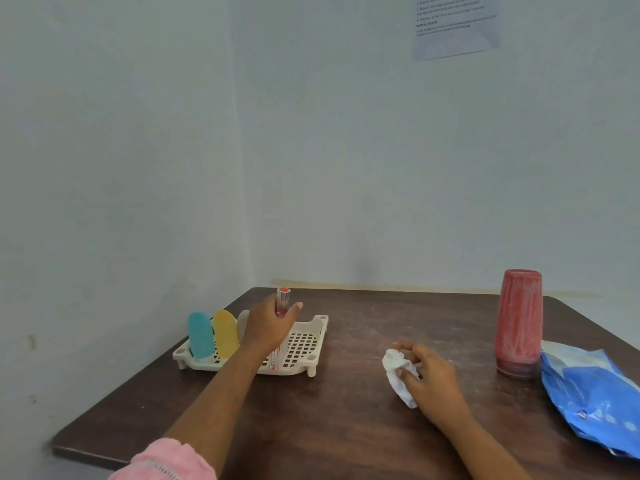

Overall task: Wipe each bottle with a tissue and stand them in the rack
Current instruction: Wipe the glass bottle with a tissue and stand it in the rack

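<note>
Table (346, 420): left hand (266, 327) grips bottle (283, 299) at rack (306, 344); right hand (431, 381) holds tissue (398, 377).

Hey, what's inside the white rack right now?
In the rack: a teal piece and a yellow piece upright at its left end, and a slim red-capped bottle gripped by the left hand. The forearm covers the rack's middle.

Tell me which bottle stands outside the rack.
The wide red bottle, standing on the table beside the blue packet; the slim clear bottle is in the rack, gripped by the left hand.
</note>
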